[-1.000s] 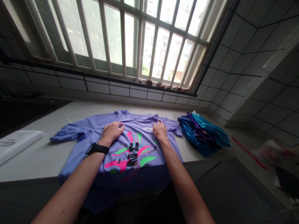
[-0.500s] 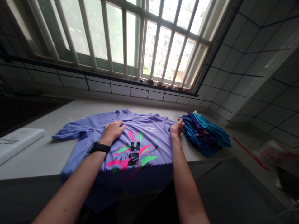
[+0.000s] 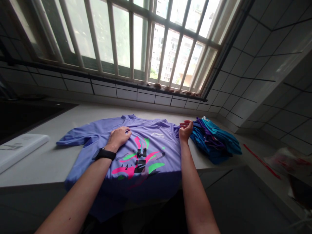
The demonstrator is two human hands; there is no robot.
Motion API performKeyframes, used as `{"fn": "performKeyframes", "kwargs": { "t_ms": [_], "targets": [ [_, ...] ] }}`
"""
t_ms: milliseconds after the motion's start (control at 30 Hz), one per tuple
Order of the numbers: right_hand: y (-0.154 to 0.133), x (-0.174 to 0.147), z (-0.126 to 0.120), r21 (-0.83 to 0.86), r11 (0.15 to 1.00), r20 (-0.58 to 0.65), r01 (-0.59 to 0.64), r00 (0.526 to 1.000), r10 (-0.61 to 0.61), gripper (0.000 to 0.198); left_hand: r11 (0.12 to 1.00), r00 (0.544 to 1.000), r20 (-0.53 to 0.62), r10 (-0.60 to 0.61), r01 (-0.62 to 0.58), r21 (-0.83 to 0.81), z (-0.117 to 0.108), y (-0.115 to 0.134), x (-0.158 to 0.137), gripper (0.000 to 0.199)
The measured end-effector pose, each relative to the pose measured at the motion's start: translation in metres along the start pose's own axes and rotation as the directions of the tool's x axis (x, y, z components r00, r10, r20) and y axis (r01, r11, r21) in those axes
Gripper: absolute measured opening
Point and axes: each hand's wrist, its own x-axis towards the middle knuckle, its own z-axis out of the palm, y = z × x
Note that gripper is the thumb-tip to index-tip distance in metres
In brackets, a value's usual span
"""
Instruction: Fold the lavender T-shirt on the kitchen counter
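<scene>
A purple T-shirt (image 3: 102, 135) with a pink, green and black print lies front-up on a pale countertop (image 3: 41, 162), its hem hanging over the front edge. My left hand (image 3: 119, 136), with a black watch on the wrist, presses flat on the shirt's chest. My right hand (image 3: 185, 129) pinches the shirt's right sleeve, which is lifted and folded in toward the body.
A pile of blue, teal and purple clothes (image 3: 214, 139) lies right of the shirt. A white flat board (image 3: 17, 148) sits at the counter's left end. A barred window (image 3: 131, 42) and tiled walls close the back. A dark floor (image 3: 243, 201) lies lower right.
My right hand slid from the shirt's chest out to the right sleeve, gripped it and lifted it inward. My left hand stayed in place.
</scene>
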Motion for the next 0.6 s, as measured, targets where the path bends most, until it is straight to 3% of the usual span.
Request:
{"fn": "performKeyframes", "kwargs": {
  "t_ms": [133,233,333,400,467,533,600],
  "targets": [
    [0.002,-0.006,0.003,0.070,0.990,0.155,0.124,0.979,-0.134,0.046,1.000,1.000,0.008,-0.001,0.001,-0.001,-0.001,0.001,-0.001,0.045],
    [0.005,-0.006,0.004,-0.042,0.993,0.001,0.110,0.994,-0.110,0.034,1.000,1.000,0.019,-0.011,0.010,0.010,-0.002,0.003,-0.002,0.046],
    [0.009,-0.004,0.007,-0.208,0.975,-0.106,-0.083,0.992,0.062,0.027,1.000,1.000,0.018,-0.012,0.011,0.014,-0.002,0.004,-0.002,0.046],
    [0.010,-0.004,0.009,-0.304,0.929,-0.027,-0.209,0.977,0.211,0.037,1.000,1.000,0.016,-0.010,0.010,0.011,-0.002,0.004,-0.002,0.047],
    [0.011,-0.004,0.011,-0.373,0.896,0.081,-0.239,0.954,0.288,0.047,1.000,1.000,0.013,-0.011,0.010,0.011,-0.002,0.004,-0.002,0.046],
    [0.011,-0.005,0.011,-0.384,0.909,0.174,-0.164,0.954,0.246,0.045,1.000,1.000,0.009,-0.014,0.014,0.012,-0.001,0.003,-0.001,0.046],
    [0.010,-0.006,0.009,-0.354,0.932,0.180,-0.073,0.973,0.145,0.041,1.000,1.000,0.003,-0.016,0.016,0.009,0.000,0.003,-0.001,0.046]
  ]
}}
